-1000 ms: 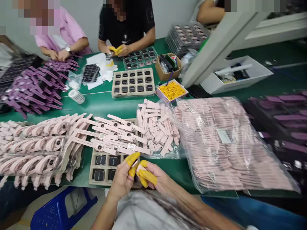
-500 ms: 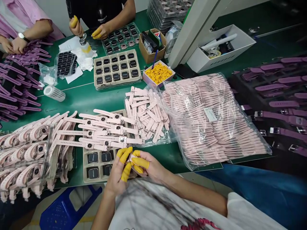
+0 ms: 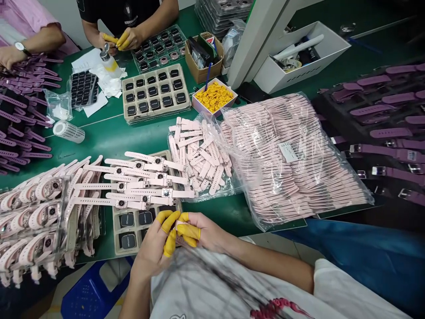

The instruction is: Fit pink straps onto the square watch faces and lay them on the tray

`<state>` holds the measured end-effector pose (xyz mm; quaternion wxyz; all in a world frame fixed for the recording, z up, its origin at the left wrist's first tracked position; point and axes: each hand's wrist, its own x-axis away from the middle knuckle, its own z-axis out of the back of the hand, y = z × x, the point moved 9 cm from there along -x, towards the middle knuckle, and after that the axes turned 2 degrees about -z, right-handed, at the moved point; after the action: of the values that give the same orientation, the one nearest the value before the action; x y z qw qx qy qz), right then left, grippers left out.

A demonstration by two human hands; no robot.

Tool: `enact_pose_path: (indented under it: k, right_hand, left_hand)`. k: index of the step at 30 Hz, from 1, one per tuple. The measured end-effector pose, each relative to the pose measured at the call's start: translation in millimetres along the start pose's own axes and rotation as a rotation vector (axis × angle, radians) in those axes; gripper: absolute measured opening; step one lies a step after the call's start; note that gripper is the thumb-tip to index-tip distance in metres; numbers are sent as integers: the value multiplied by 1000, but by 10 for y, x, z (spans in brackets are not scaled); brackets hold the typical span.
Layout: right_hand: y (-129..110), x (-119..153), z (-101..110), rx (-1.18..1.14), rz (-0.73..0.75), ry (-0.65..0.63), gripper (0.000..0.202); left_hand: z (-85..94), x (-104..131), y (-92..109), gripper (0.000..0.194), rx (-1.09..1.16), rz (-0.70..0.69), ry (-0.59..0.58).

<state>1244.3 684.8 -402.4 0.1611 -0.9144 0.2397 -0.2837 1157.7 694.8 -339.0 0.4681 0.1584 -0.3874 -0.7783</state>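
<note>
Right at the table's near edge, the person's left hand (image 3: 156, 246) and right hand (image 3: 199, 232) meet, both wearing yellow finger cots. Their fingers (image 3: 170, 243) are pinched together on a small pink watch piece (image 3: 179, 223), most of it hidden between the fingertips, so I cannot tell exactly what part it is. It sits just over the near corner of a beige tray (image 3: 117, 241) holding dark watch bodies.

Across the far half of that tray lie assembled pink watches (image 3: 139, 184), straps stretched out flat. To the left stands a crowded stack of more pink watches (image 3: 40, 208). Just to the right, an open bag of loose pink straps (image 3: 202, 155) touches a big sealed bag of pink straps (image 3: 292, 164).

Farther back on the green table (image 3: 109, 137) sits a second tray of watch bodies (image 3: 155, 94), with a small box of yellow finger cots (image 3: 214, 96) beside it. Purple straps (image 3: 23, 110) pile up at the far left. At the far side, a co-worker's hands (image 3: 124, 39), also in yellow cots, rest near a small bottle (image 3: 106, 55).
</note>
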Motion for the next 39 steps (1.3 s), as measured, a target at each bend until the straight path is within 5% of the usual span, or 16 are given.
enact_pose_path:
  k: [4,6,9,12,15,20,26,28,34,39]
  right_hand:
    - [-31,38,-19,139,49,-9,37]
    - [-131,65,41,384,109,46,36]
    - [-316,119,107,924,161,73,35]
    - [-482,179,180,1273,204,84,35]
    - [-562,204,250,1390,229,145,36]
    - [-465,134,357,1449,127,275,25]
    - [-605,228,497,1503,233,361,26]
    - [-808,335,656,1497,308,495,29]
    - [-1491,402,1093,1615,312,1068,36]
    - [-1711,54,1240,1743,52,1184,30]
  left_hand:
    - [-5,51,-17,56,64,18,3]
    - [39,93,-34,64,3,-8,-4]
    - [227,189,-239,64,-114,96,-33]
    - [527,278,-420,44,-341,165,-34]
    - [688,268,-410,37,-511,94,-44]
    - [613,75,-435,40,-603,70,-88]
    - [644,151,-336,23,-820,25,228]
    - [604,312,-332,18,-781,7,258]
    - [378,584,-588,25,-921,-86,60]
    - [371,550,-777,8,-942,-88,-9]
